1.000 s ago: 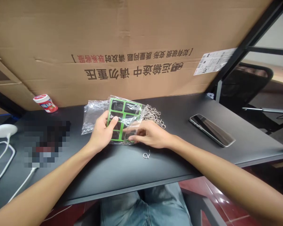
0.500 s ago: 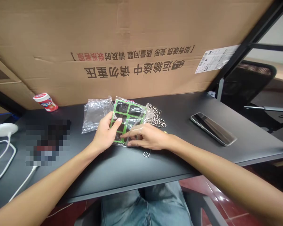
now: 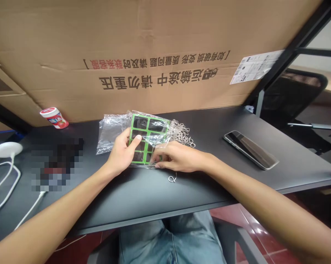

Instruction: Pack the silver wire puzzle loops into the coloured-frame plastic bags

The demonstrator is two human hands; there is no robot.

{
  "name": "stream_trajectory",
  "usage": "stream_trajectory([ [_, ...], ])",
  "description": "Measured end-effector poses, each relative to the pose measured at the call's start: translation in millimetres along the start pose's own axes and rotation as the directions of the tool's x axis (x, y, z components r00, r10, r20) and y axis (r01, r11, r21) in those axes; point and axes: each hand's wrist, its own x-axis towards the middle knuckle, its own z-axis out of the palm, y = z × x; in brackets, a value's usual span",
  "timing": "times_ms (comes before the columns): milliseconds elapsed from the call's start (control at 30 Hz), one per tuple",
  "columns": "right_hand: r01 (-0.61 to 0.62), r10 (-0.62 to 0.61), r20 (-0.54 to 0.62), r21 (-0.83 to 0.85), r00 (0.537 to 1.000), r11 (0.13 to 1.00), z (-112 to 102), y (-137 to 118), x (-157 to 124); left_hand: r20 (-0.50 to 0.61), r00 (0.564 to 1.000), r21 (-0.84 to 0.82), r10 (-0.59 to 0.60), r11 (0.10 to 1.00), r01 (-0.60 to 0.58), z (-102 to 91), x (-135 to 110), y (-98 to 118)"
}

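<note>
My left hand (image 3: 124,150) grips the left edge of a green sheet with black rounded panels (image 3: 140,134), its thumb on the front. A clear plastic bag (image 3: 165,135) lies around the sheet. My right hand (image 3: 176,156) is at the bag's lower right, fingers curled together and partly behind the film; what they pinch is hidden. Just beyond that hand lies a pile of silver wire loops or rings (image 3: 185,138). One loose wire loop (image 3: 172,179) rests nearer the table's front edge.
Another clear plastic bag (image 3: 110,130) lies to the left on the dark table (image 3: 143,198). A red-and-white tub (image 3: 55,118) stands at the back left, near a blurred dark object (image 3: 58,165) and white cables (image 3: 15,183). A phone (image 3: 249,149) lies right. Cardboard (image 3: 160,33) stands behind.
My right hand's fingers have shifted right along the lower part of the sheet and curled closer together. My left hand keeps its grip. The view has moved slightly.
</note>
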Motion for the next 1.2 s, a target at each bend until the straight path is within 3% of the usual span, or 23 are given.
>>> stream_trajectory([
  [133,-0.01,0.009,-0.037,-0.028,0.999,1.0,0.7,-0.2,-0.4,-0.006,1.0,0.009,0.017,1.0,-0.017,-0.2,1.0,1.3],
  [233,-0.066,0.062,-0.147,-0.028,0.987,0.997,-4.0,-0.3,-2.8,-0.024,0.999,0.004,0.032,0.999,-0.032,-4.0,3.8,0.4],
  [400,-0.253,0.2,-0.438,-0.064,0.876,0.965,-21.0,8.6,-10.5,-0.098,0.995,-0.03,0.025,0.999,-0.028,-12.6,10.1,-2.0],
  [500,-0.313,0.183,-0.524,-0.17,0.832,0.934,-22.7,15.2,-11.4,-0.115,0.993,0.002,0.037,0.999,-0.037,-13.6,11.0,-2.0],
  [633,-0.2,0.11,-0.456,-0.154,0.883,0.967,-7.1,11.8,-5.5,-0.118,0.992,0.02,0.038,0.999,-0.036,-11.2,9.7,-0.8],
  [767,-0.174,0.165,-0.321,0.0,0.933,0.985,9.5,2.2,0.5,-0.106,0.994,0.002,0.039,0.999,-0.039,-9.2,8.7,-0.1],
  [1000,-0.176,0.216,-0.163,0.229,0.963,0.957,7.6,6.3,-0.9,-0.09,0.996,-0.076,0.012,0.997,-0.018,-8.7,7.1,1.8],
  [1100,-0.144,0.164,-0.092,0.196,0.982,0.97,7.4,6.9,-0.5,-0.091,0.996,-0.075,-0.003,0.997,-0.004,-8.1,5.8,3.1],
  [1200,-0.123,0.136,-0.093,0.135,0.986,0.983,10.4,3.9,1.8,-0.079,0.997,-0.056,-0.009,0.998,0.005,-7.5,5.2,3.2],
])
